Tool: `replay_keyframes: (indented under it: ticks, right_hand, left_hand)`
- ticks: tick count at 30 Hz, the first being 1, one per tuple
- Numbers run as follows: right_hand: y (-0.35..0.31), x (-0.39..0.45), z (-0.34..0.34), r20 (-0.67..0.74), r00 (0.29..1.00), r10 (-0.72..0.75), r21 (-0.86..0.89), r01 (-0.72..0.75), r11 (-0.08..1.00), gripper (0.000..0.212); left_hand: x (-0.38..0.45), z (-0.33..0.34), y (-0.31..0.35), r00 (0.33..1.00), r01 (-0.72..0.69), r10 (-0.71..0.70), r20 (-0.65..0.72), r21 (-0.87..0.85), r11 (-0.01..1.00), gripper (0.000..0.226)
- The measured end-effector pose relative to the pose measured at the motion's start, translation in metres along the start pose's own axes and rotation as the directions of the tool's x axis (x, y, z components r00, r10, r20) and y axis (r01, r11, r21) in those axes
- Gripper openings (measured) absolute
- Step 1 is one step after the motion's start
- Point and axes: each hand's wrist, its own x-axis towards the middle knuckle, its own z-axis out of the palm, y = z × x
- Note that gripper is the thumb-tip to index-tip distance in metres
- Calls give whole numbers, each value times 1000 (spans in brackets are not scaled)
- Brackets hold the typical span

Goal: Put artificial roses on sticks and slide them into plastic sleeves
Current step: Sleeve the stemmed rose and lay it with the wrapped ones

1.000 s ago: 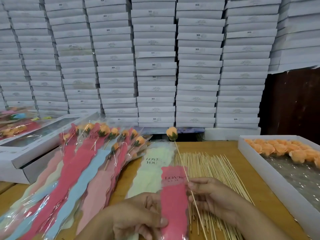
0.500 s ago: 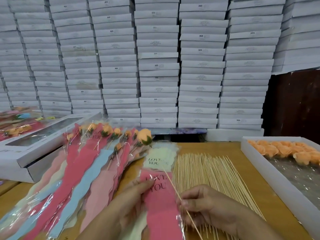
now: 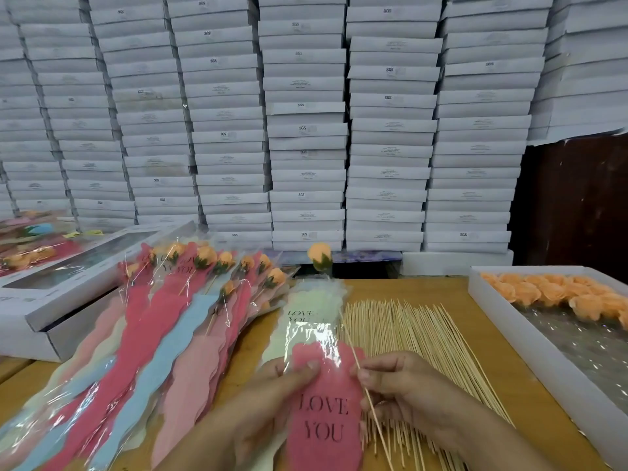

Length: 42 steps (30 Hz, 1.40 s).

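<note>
My left hand (image 3: pixel 272 399) grips a red plastic sleeve (image 3: pixel 323 413) printed LOVE YOU, thumb on its upper part. My right hand (image 3: pixel 397 389) pinches a thin wooden stick (image 3: pixel 346 334) topped by an orange artificial rose (image 3: pixel 319 254). The stick runs up along the sleeve's right edge, outside it, and the rose stands well above the sleeve's top. Under the sleeve lies a pale yellow sleeve (image 3: pixel 306 314). Loose sticks (image 3: pixel 418 341) are spread on the wooden table (image 3: pixel 475 351) beneath my right hand.
A fan of sleeved roses (image 3: pixel 163 321) covers the table's left. A white tray (image 3: pixel 503 321) at the right holds several orange rose heads (image 3: pixel 557 294). White boxes (image 3: pixel 51 300) sit at far left. Stacked white cartons (image 3: pixel 306 130) form a wall behind the table.
The rose on its stick swung from left, over the finished pile, back right to above the sleeve. The red sleeve slid down toward me, my left thumb now on its top.
</note>
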Motion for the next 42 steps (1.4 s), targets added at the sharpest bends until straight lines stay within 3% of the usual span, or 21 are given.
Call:
replay_keyframes:
  ticks: [3, 9, 14, 19, 25, 30, 35, 38, 42]
  right_hand:
    - [2, 0, 6, 49, 999, 7, -35, -6, 999, 21]
    - [4, 1, 5, 30, 1000, -6, -21, 7, 1000, 19]
    - [3, 0, 2, -3, 1000, -17, -10, 17, 1000, 19]
    - [2, 0, 3, -26, 999, -33, 10, 33, 999, 36]
    - [-14, -4, -6, -134, 986, -101, 31, 106, 994, 37]
    - [-66, 0, -17, -353, 887, -299, 77, 346, 935, 26]
    - [-123, 5, -3, -465, 759, -457, 58, 540, 839, 12]
    - [-133, 13, 14, -497, 714, -493, 17, 576, 817, 6]
    - [-122, 28, 30, -523, 716, -462, 12, 549, 836, 6]
  left_hand:
    - [5, -2, -2, 992, -61, 56, -112, -39, 997, 35]
    - [10, 2, -7, 970, -133, 123, -211, -35, 990, 27]
    - [9, 2, -7, 965, -157, 151, -213, -13, 987, 22]
    - [8, 2, -6, 962, -146, 146, -231, 21, 989, 43]
    - [6, 2, -6, 977, -109, 123, -176, 86, 990, 39]
    - [6, 4, -9, 985, -91, 106, -139, 108, 990, 47]
    - [6, 5, -10, 988, -110, 122, -90, 132, 985, 51]
    - [6, 5, -9, 993, -97, 103, -56, 103, 990, 56]
    - [4, 6, -9, 994, -105, 108, -33, 80, 991, 55]
